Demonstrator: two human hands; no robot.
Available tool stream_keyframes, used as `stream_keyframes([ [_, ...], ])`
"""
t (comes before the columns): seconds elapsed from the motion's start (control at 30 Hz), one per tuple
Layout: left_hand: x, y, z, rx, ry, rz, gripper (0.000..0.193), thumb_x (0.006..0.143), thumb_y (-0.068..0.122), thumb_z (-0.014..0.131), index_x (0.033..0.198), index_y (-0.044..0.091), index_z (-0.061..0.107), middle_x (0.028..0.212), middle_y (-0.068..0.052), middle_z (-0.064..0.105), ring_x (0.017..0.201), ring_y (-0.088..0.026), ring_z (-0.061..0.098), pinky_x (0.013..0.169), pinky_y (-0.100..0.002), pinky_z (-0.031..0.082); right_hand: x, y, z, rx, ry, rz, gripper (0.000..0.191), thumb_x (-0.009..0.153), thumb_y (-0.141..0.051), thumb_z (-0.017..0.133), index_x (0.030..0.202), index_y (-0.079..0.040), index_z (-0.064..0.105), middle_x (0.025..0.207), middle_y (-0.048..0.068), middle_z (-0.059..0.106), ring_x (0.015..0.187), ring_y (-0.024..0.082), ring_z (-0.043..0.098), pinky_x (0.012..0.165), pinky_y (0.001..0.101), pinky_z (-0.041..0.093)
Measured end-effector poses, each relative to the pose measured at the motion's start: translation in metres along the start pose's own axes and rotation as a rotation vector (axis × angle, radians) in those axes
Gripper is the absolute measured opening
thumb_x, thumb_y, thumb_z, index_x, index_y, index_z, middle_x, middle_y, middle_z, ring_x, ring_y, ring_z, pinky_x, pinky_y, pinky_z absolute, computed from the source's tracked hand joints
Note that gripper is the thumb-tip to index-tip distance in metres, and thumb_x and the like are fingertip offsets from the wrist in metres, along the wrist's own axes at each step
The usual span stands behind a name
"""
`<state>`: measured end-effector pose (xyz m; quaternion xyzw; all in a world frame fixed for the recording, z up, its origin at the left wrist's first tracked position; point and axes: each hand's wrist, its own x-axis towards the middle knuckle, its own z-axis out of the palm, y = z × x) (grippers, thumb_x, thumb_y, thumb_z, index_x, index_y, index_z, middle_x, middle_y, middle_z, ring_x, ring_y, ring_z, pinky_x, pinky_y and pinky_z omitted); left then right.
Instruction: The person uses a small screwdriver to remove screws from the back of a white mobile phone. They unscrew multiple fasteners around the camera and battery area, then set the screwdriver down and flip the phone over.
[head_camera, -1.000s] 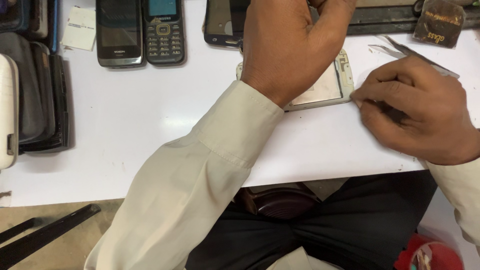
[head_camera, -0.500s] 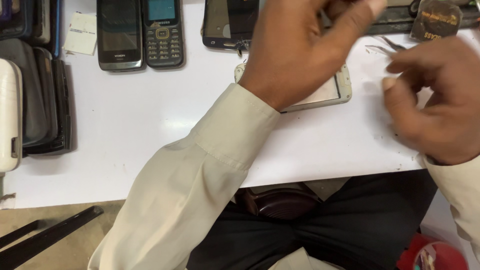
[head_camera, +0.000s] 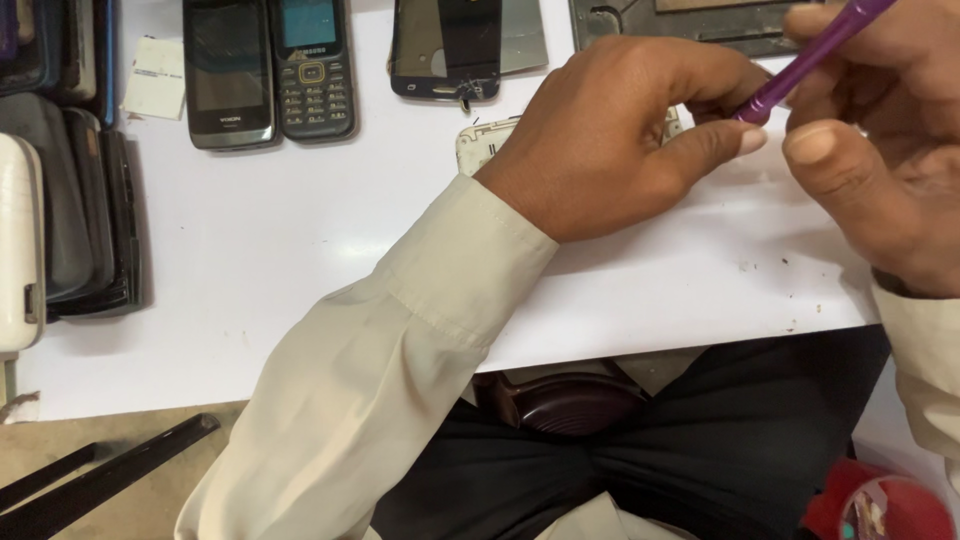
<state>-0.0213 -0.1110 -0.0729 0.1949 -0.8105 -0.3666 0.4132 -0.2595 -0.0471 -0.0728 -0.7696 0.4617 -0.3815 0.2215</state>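
Smooth white desk (head_camera: 250, 290), near edge bare | left hand (head_camera: 610, 140) presses on pale phone shell (head_camera: 485, 140) | right hand (head_camera: 880, 150) pinches slim purple tool (head_camera: 810, 55).

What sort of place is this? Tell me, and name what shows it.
Probably a phone repair bench: old keypad phones lie on the white table, a loose phone screen beside them, and the right hand holds a purple tool.
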Motion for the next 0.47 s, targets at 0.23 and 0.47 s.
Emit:
stream_keyframes([
  [0.23, 0.003, -0.004, 0.000, 0.084, -0.045, 0.024, 0.015, 0.090, 0.021, 0.079, 0.099, 0.010, 0.078, 0.092, -0.005, 0.080, 0.084, -0.019, 0.079, 0.077, -0.034, 0.061, 0.001, -0.013, 0.011, -0.030, 0.054, 0.051, 0.032, 0.115, -0.030, 0.068, 0.121, 0.000, 0.060, 0.097, 0.007, 0.066, 0.087, 0.013, 0.070, 0.081, 0.0236, 0.058],
  [0.47, -0.012, -0.020, 0.000, 0.124, -0.052, -0.008, 0.013, 0.086, 0.018, 0.082, 0.096, 0.011, 0.079, 0.090, -0.004, 0.081, 0.082, -0.017, 0.080, 0.076, -0.033, 0.061, -0.006, -0.003, 0.013, -0.023, 0.058, 0.005, 0.034, 0.115, -0.032, 0.068, 0.120, 0.000, 0.060, 0.095, 0.010, 0.067, 0.081, 0.015, 0.071, 0.075, 0.0234, 0.057],
])
